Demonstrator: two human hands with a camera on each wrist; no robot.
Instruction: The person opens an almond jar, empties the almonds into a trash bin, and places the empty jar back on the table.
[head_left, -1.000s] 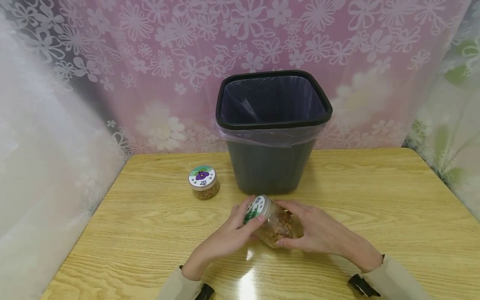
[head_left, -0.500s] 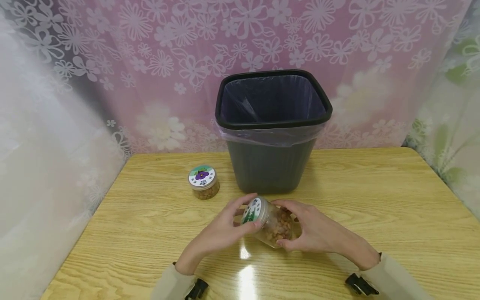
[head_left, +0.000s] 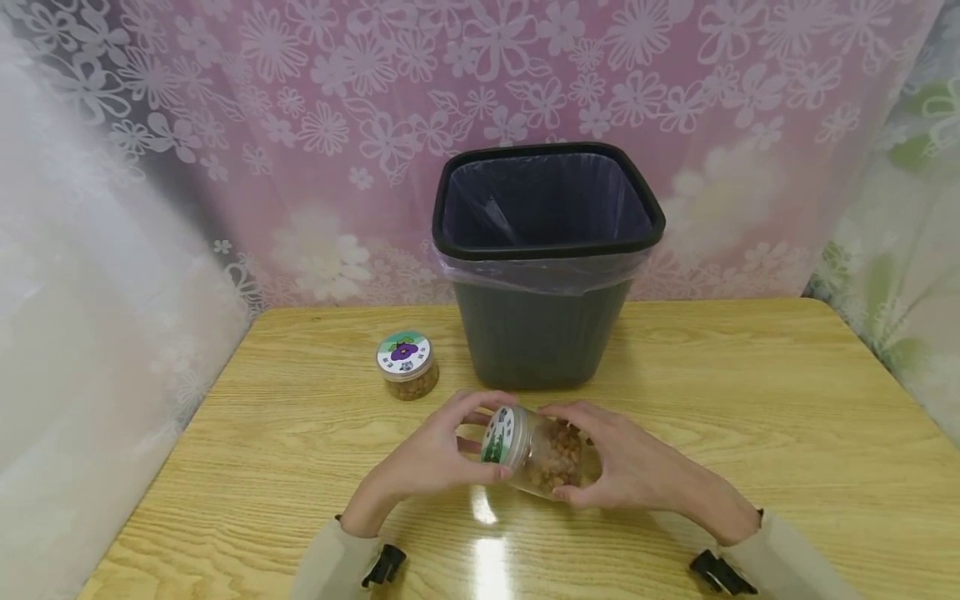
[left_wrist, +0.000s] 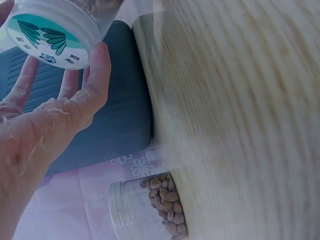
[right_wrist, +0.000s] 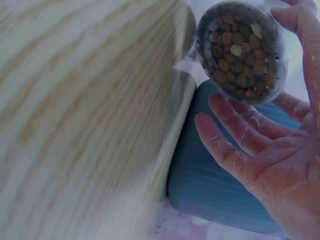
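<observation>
Since the earlier frames, the larger jar [head_left: 553,457] turns further on its side, and its lid [head_left: 497,437] comes lower and more to the left. Together with the lid, the left hand [head_left: 420,454] moves to the left and outward, while the right hand [head_left: 618,457] stays nearly in the same place. For the work in hand this means, I judge, that the jar is being tilted between two hands, with the lid still on.

Nearest are the two light sleeves [head_left: 337,558]. The left hand has its fingers [head_left: 476,397] curved widely around the lid, with the thumb at its lower edge; the hold looks loose. The right hand holds the base end between thumb and fingers, with some of these spread beneath it. Thus the jar lies between both hands, in front of the bin [head_left: 540,333], low above the tabletop [head_left: 262,467] or touching it; I cannot tell which. Inside it, brown nuts [right_wrist: 240,62] gather toward the base.

Farther, beyond the left hand and apart from it, the smaller jar [head_left: 408,387] stands upright with its lid on, in its same position. To its right the bin, with a liner [head_left: 517,271] folded over its rim, also remains unmoved. Behind everything hangs a pink flowered curtain [head_left: 322,183].
</observation>
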